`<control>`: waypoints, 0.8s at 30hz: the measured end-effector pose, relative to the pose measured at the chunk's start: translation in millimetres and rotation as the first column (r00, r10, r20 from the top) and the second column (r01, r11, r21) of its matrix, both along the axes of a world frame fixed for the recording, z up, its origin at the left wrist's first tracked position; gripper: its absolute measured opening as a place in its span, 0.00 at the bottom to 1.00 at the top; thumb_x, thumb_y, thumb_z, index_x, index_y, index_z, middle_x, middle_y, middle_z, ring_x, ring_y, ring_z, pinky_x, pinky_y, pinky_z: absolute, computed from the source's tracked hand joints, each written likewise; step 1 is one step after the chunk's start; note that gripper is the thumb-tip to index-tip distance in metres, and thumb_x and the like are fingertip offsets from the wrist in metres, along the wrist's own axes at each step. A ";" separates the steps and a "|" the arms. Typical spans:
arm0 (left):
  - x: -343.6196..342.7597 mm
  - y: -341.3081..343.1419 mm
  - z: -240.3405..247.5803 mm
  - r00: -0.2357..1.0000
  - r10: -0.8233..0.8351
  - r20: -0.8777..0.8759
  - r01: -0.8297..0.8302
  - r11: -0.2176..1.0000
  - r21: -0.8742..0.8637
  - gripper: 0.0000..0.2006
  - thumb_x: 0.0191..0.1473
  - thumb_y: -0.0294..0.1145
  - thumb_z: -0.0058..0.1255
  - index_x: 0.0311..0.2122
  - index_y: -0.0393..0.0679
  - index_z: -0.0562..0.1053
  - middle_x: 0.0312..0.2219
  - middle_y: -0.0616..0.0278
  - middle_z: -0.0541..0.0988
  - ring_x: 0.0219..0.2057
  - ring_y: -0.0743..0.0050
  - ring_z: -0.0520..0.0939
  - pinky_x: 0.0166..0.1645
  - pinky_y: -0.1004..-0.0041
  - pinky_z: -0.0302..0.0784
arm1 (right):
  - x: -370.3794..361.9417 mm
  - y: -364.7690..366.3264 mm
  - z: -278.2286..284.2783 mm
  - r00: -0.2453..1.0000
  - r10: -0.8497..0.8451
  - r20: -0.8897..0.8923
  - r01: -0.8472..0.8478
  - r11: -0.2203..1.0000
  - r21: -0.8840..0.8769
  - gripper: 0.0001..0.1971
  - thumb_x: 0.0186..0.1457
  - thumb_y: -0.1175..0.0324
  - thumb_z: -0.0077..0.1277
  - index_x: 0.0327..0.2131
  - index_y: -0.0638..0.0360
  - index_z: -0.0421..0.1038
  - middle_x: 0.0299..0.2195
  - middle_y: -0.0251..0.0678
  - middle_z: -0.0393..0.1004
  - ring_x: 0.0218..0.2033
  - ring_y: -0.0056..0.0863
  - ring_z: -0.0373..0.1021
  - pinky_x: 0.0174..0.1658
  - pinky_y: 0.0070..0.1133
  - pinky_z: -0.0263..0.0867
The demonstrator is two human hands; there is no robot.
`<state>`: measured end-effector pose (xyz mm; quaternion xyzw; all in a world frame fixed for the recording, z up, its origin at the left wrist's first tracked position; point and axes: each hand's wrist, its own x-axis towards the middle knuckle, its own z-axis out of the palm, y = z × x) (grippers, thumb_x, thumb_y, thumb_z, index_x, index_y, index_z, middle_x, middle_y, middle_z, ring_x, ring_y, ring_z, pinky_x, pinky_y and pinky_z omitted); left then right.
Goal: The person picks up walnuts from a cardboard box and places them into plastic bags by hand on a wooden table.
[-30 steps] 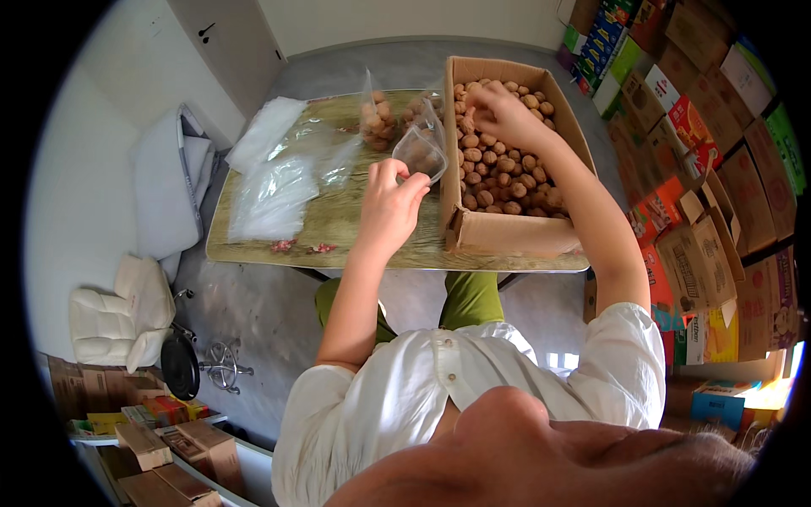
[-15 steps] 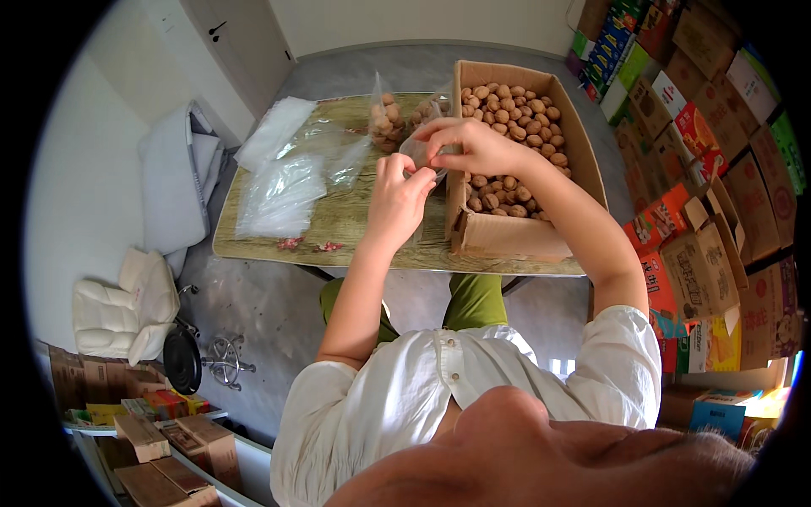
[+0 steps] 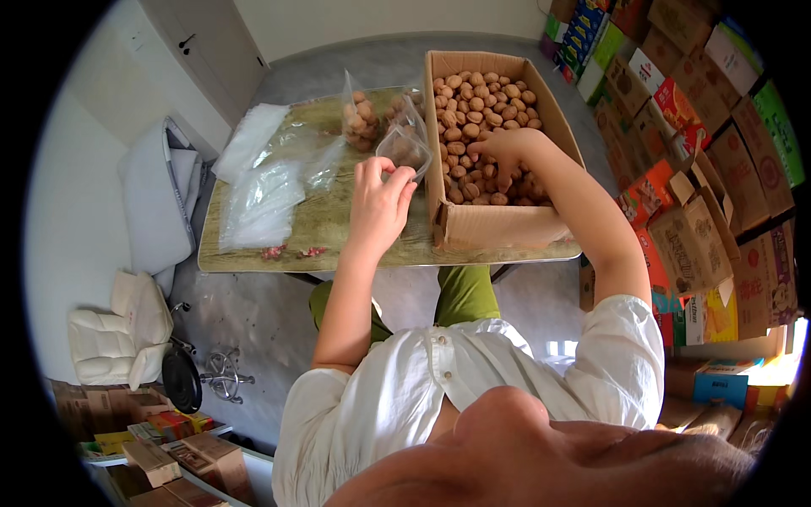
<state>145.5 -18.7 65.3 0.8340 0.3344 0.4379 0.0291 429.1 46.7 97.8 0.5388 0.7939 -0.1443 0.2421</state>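
Note:
My left hand [image 3: 380, 190] pinches the rim of a clear plastic bag [image 3: 407, 152], whose mouth gapes beside the cardboard box; no walnuts can be made out in it. Inside that open cardboard box [image 3: 498, 226], my right hand [image 3: 512, 150] reaches down onto the walnuts [image 3: 473, 106], its fingers bent and spread apart. Just beyond my left hand, a clear bag of walnuts [image 3: 361, 122] stands upright on the table. More bagged walnuts [image 3: 397, 106] lie behind the open bag, partly hidden by it.
Flat clear bags [image 3: 262, 203] lie in a stack on the left of the wood-patterned table [image 3: 355, 241], with a white stack [image 3: 252, 139] behind. Cartons [image 3: 688, 245] are piled along the right. A white chair [image 3: 118, 329] and a grey folded item [image 3: 156, 198] are on the left.
My right hand has left the bag's mouth and moved right, down into the walnuts. My left hand keeps hold of the bag, which now gapes wider. The whole view has shifted slightly.

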 end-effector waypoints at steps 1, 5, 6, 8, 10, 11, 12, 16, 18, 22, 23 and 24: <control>0.7 -0.4 -0.9 1.000 -0.001 0.006 0.001 1.000 0.000 0.07 0.50 0.26 0.57 0.37 0.45 0.75 0.35 0.57 0.68 0.39 0.54 0.69 0.44 0.60 0.69 | 1.6 -0.3 -1.8 0.999 0.037 -0.018 -0.037 0.999 -0.001 0.43 0.26 0.64 0.73 0.52 0.45 0.62 0.48 0.40 0.65 0.44 0.40 0.70 0.42 0.36 0.68; -3.5 -1.7 -3.1 1.000 -0.001 0.003 0.001 1.000 0.000 0.07 0.50 0.26 0.57 0.37 0.45 0.75 0.35 0.57 0.68 0.39 0.53 0.68 0.44 0.60 0.69 | -13.7 -2.0 3.6 0.993 -0.002 0.115 0.019 0.989 -0.148 0.43 0.25 0.65 0.73 0.51 0.45 0.63 0.53 0.39 0.60 0.45 0.41 0.69 0.41 0.36 0.68; -2.5 -2.1 -2.1 1.000 -0.002 0.005 0.002 1.000 0.005 0.07 0.50 0.26 0.57 0.37 0.45 0.75 0.35 0.57 0.68 0.40 0.53 0.68 0.44 0.60 0.69 | -9.3 1.5 0.1 0.994 0.026 0.107 -0.010 0.989 -0.147 0.41 0.28 0.64 0.73 0.51 0.46 0.65 0.53 0.40 0.61 0.46 0.41 0.69 0.42 0.36 0.68; -1.3 -2.8 -1.6 1.000 -0.004 0.005 0.004 1.000 0.008 0.07 0.50 0.26 0.57 0.37 0.45 0.75 0.35 0.57 0.68 0.40 0.54 0.69 0.44 0.60 0.69 | -0.9 11.5 -14.3 0.994 0.053 0.098 -0.038 0.988 -0.147 0.38 0.30 0.63 0.72 0.51 0.47 0.67 0.53 0.41 0.63 0.48 0.42 0.68 0.42 0.36 0.69; -1.9 -3.7 -0.8 1.000 -0.007 0.010 0.008 1.000 -0.012 0.07 0.51 0.26 0.56 0.38 0.43 0.75 0.36 0.58 0.68 0.40 0.55 0.69 0.46 0.62 0.68 | 1.0 18.8 -25.9 0.999 0.028 -0.015 -0.031 0.984 -0.177 0.28 0.34 0.63 0.71 0.43 0.52 0.72 0.42 0.38 0.73 0.42 0.38 0.71 0.40 0.35 0.69; -1.6 -4.0 -0.9 1.000 -0.008 0.009 0.008 1.000 -0.011 0.07 0.51 0.26 0.56 0.38 0.43 0.75 0.36 0.58 0.68 0.40 0.55 0.69 0.46 0.62 0.68 | 4.4 20.3 -31.4 0.999 0.028 -0.016 -0.031 0.984 -0.177 0.28 0.34 0.63 0.71 0.43 0.52 0.72 0.42 0.38 0.73 0.42 0.38 0.71 0.40 0.35 0.69; -2.6 -4.2 -1.1 1.000 -0.005 0.007 0.006 1.000 -0.014 0.08 0.51 0.26 0.55 0.38 0.43 0.76 0.36 0.58 0.68 0.40 0.55 0.69 0.46 0.62 0.68 | 2.7 19.0 -33.8 0.998 0.054 -0.014 -0.056 0.989 -0.138 0.23 0.37 0.63 0.69 0.39 0.54 0.74 0.37 0.37 0.75 0.39 0.36 0.72 0.39 0.33 0.70; -3.9 -4.8 -0.7 1.000 -0.001 -0.002 0.001 1.000 -0.016 0.08 0.52 0.26 0.55 0.39 0.44 0.76 0.36 0.58 0.68 0.40 0.56 0.69 0.45 0.62 0.68 | 5.7 22.6 -34.1 0.989 -0.056 -0.134 0.041 0.992 -0.117 0.13 0.41 0.66 0.65 0.32 0.57 0.76 0.29 0.35 0.76 0.33 0.33 0.73 0.36 0.30 0.69; -2.5 -4.7 -0.5 1.000 -0.003 -0.002 0.003 1.000 -0.007 0.08 0.51 0.26 0.55 0.39 0.44 0.76 0.36 0.58 0.68 0.40 0.56 0.69 0.45 0.62 0.68 | 13.0 25.6 -25.0 0.965 0.016 -0.261 0.008 0.996 0.089 0.13 0.40 0.68 0.65 0.32 0.59 0.75 0.28 0.37 0.76 0.32 0.32 0.72 0.35 0.28 0.68; -2.8 -3.1 0.1 1.000 0.003 0.010 -0.003 1.000 0.007 0.09 0.51 0.25 0.56 0.39 0.44 0.76 0.36 0.58 0.69 0.40 0.55 0.69 0.45 0.62 0.69 | -7.7 17.6 20.3 0.653 0.248 -0.716 0.182 0.866 0.466 0.12 0.47 0.72 0.61 0.37 0.58 0.73 0.33 0.33 0.71 0.36 0.25 0.69 0.37 0.23 0.67; -1.8 -2.0 -0.6 1.000 0.006 0.012 -0.006 1.000 0.006 0.09 0.51 0.25 0.56 0.39 0.44 0.76 0.36 0.58 0.69 0.40 0.55 0.69 0.45 0.62 0.69 | -13.9 16.7 27.0 0.654 0.249 -0.714 0.179 0.866 0.467 0.12 0.47 0.72 0.61 0.37 0.58 0.73 0.33 0.33 0.71 0.36 0.25 0.69 0.37 0.23 0.67; -0.9 -1.3 -1.0 1.000 0.005 0.016 -0.005 1.000 0.011 0.09 0.50 0.24 0.56 0.39 0.44 0.76 0.36 0.58 0.69 0.41 0.55 0.69 0.45 0.61 0.69 | -26.4 12.1 36.2 0.552 0.293 -0.781 0.184 0.871 0.457 0.13 0.48 0.71 0.61 0.38 0.58 0.73 0.36 0.33 0.70 0.38 0.24 0.69 0.38 0.23 0.67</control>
